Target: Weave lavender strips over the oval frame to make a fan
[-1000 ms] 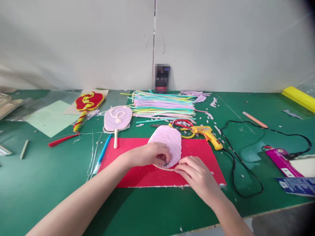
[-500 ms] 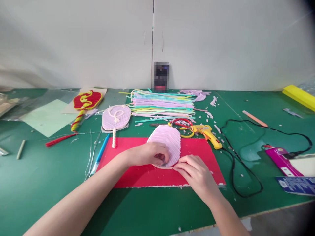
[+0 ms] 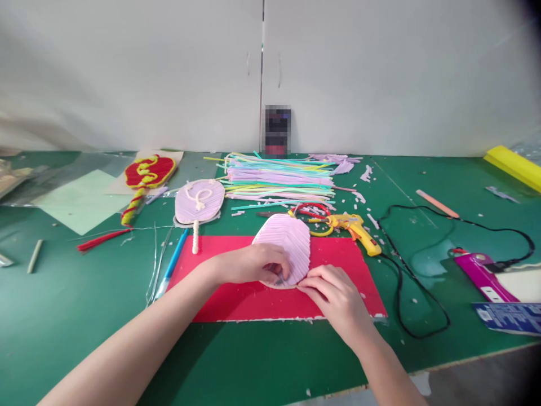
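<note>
A pale pink oval piece covered in rows of straws lies on a red sheet in the middle of the green table. My left hand rests on its near left edge, fingers curled and pinching at the rim. My right hand presses its curled fingertips against the near right edge of the same piece. What the fingertips pinch is too small to make out.
A yellow glue gun with a black cord lies right of the oval, red-handled scissors behind it. Coloured straws are piled further back. A finished pink fan, a red and yellow fan and a blue pen lie left.
Both hands stay on the near edge of the pink oval. The view has shifted slightly; nothing else has moved.
</note>
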The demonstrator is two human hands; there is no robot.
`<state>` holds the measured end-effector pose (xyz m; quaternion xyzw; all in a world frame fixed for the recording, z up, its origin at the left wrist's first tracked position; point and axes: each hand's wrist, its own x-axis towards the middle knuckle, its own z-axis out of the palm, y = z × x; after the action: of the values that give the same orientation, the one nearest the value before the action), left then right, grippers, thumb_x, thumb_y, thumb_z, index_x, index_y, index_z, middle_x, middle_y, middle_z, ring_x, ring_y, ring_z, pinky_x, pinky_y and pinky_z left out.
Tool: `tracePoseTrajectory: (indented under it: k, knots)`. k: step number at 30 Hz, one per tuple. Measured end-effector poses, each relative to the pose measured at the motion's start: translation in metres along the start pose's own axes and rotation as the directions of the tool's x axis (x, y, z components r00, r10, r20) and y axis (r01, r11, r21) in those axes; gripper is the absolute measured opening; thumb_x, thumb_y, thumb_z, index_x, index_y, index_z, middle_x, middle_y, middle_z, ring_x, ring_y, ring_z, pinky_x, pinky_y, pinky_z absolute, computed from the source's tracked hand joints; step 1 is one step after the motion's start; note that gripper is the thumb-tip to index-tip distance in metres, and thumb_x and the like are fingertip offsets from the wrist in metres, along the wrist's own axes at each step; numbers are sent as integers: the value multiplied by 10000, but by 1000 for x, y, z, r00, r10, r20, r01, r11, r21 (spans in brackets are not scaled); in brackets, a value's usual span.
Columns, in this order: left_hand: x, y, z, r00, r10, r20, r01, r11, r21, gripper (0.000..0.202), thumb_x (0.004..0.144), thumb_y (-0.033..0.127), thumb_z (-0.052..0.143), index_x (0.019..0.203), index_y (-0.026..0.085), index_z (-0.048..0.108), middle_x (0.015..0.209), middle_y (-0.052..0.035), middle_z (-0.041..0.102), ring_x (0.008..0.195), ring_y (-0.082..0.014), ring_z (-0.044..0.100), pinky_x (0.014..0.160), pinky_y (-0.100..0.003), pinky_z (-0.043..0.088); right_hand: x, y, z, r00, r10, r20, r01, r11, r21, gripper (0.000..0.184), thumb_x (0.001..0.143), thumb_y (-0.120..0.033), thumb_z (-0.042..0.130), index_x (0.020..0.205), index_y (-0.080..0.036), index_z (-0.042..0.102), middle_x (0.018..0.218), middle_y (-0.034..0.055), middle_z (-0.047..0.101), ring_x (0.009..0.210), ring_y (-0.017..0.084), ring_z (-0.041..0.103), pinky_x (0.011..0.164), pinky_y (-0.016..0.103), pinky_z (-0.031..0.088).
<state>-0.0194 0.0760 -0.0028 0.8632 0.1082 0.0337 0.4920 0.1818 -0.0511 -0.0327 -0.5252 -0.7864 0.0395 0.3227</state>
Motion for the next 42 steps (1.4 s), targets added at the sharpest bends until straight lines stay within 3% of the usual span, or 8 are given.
tracePoseTrajectory:
  k: [19, 23, 26, 30, 37, 42]
  knots:
    - [0, 6, -1, 999, -31, 9, 30, 996, 85, 233, 774, -5, 524, 876, 180, 621, 881, -7, 618, 826, -116, 524, 730, -195, 396, -3, 2, 2, 999, 28, 20, -29, 1000, 11, 114, 889, -220, 568, 826, -207, 662, 804, 30, 643, 743, 149, 574, 726, 296, 432]
    - [1, 7, 4, 992, -101, -69, 109, 986, 122, 239, 787, 15, 477, 876, 177, 630, 868, -1, 634, 796, -111, 534, 712, -202, 386, -3, 2, 2, 999, 33, 21, -33, 999, 26, 107, 890, -219, 567, 841, -207, 661, 814, 33, 647, 752, 155, 570, 740, 306, 431]
    - [4, 11, 9, 981, -144, -131, 163, 976, 146, 135, 764, 63, 532, 798, 170, 608, 770, 22, 600, 698, -96, 503, 635, -197, 356, -3, 2, 2, 999, 31, 16, -32, 999, 23, 119, 897, -222, 556, 842, -207, 660, 810, 35, 646, 755, 157, 572, 738, 306, 432]
    - [8, 12, 16, 967, -148, -209, 184, 969, 167, 67, 755, 107, 568, 729, 169, 560, 693, 46, 542, 622, -78, 453, 576, -200, 311, -2, 1, 2, 1000, 21, 11, -21, 999, 24, 94, 882, -199, 577, 832, -198, 656, 805, 30, 644, 748, 152, 562, 735, 301, 429]
    - [12, 9, 24, 956, -151, -252, 215, 943, 253, 55, 757, 146, 583, 718, 172, 553, 700, 37, 552, 621, -90, 462, 578, -216, 304, -1, -1, 0, 999, 42, 12, -42, 999, 17, 87, 879, -213, 580, 839, -203, 656, 818, 29, 645, 759, 151, 580, 731, 295, 444]
    - [11, 10, 24, 968, -92, -235, 153, 955, 254, 88, 788, 105, 548, 804, 185, 583, 753, 27, 581, 665, -100, 491, 622, -217, 329, -1, 0, 0, 997, 71, 7, -71, 997, 11, 114, 886, -245, 572, 814, -211, 654, 795, 31, 637, 752, 152, 597, 732, 296, 459]
